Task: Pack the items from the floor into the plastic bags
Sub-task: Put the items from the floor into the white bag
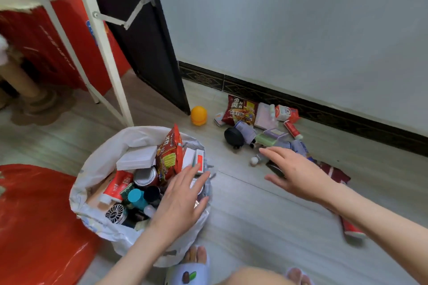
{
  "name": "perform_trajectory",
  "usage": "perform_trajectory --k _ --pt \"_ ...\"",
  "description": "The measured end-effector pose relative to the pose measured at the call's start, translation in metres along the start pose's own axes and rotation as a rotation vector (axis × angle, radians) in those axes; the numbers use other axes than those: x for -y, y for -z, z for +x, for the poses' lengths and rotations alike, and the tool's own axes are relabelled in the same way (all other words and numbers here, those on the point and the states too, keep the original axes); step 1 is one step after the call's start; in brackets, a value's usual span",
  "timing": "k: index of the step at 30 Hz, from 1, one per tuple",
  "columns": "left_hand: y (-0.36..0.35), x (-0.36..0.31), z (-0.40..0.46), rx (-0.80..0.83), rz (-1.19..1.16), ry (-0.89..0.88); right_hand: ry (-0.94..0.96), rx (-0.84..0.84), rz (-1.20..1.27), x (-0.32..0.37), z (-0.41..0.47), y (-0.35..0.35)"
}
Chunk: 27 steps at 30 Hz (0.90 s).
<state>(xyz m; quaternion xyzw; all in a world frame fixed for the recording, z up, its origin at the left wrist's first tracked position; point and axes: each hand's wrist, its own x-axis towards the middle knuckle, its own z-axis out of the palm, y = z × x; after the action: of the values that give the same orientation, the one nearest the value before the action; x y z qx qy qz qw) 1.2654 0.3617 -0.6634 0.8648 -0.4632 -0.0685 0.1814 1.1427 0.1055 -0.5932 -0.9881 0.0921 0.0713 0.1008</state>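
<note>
White plastic bag (97, 169) at 8 o'clock sits full, left hand (183, 199) flat with straight fingers on its contents, likely pressing them to make room, while right hand (294, 169), fingers spread, holding nothing, hovers over floor items (261, 120) at 1 o'clock.

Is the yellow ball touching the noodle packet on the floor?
Apart. The head view shows bare floor between the yellow ball and the noodle packet.
</note>
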Motion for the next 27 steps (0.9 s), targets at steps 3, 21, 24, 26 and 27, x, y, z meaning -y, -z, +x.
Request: perform_trajectory --k 3,21,24,26,27 --pt "-0.002 -0.007 0.015 0.019 0.035 -0.036 -0.113 -0.011 0.032 -0.018 -0.015 -0.004" --pt "-0.215 -0.140 0.176 0.453 -0.158 -0.068 -1.172 -0.091 0.483 -0.206 -0.117 -0.191" --pt "-0.236 -0.154 0.188 0.500 -0.169 0.004 -1.256 -0.113 0.561 -0.206 -0.117 -0.209" --pt "-0.248 -0.164 0.198 0.503 -0.243 0.058 -1.261 -0.165 0.582 -0.206 -0.118 -0.216" --pt "-0.252 -0.170 0.204 0.496 -0.304 0.101 -1.256 -0.184 0.590 -0.206 -0.118 -0.218"
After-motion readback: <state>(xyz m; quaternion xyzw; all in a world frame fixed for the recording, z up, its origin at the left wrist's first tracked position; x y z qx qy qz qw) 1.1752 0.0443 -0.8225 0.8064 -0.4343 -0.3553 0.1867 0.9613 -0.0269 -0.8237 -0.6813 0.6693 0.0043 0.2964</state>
